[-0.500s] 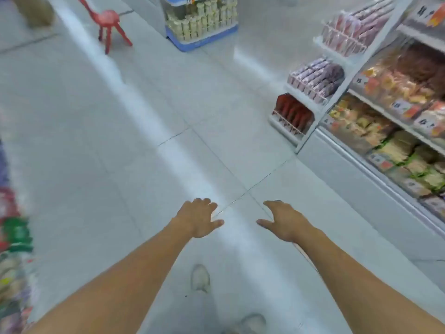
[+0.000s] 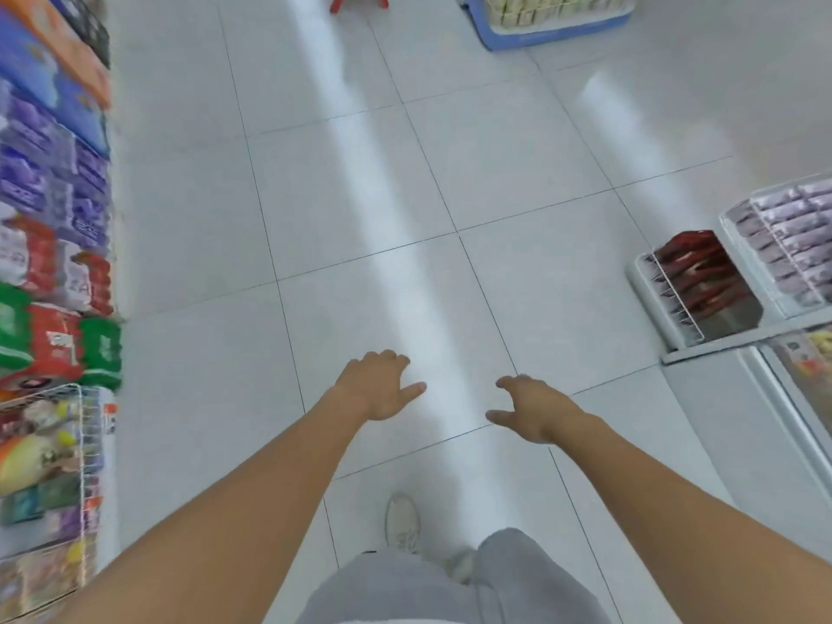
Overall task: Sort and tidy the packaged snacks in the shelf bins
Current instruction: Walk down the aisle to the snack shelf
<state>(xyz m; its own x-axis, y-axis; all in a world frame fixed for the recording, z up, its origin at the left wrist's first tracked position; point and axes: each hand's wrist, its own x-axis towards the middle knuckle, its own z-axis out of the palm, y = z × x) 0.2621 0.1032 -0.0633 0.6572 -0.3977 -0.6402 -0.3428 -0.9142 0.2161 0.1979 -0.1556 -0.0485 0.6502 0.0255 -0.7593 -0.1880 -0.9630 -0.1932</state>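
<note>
Glossy smooth floor tiles (image 2: 342, 182) are reflecting light; white wire basket (image 2: 85, 448) at lower left is holding shiny plastic packets (image 2: 31, 457).

**Inspector:** What am I looking at underfoot?

**Operator:** I see a pale tiled floor (image 2: 342, 182) with dark grout lines and light streaks. A blue-based display stand (image 2: 553, 24) sits on it at the far end, stacked with pale packs. Red legs of some item (image 2: 358, 2) stand beside it; I cannot tell what it is.

**Inspector:** And the shelving?

**Operator:** On my right, a white shelf unit (image 2: 648, 281) holds red packets (image 2: 698, 277) in a wire-divided bin, with purple packets (image 2: 792, 236) in the bin above. On my left, blurred shelves (image 2: 112, 308) carry coloured packs, and a wire basket (image 2: 85, 448) holds mixed snacks.
</note>
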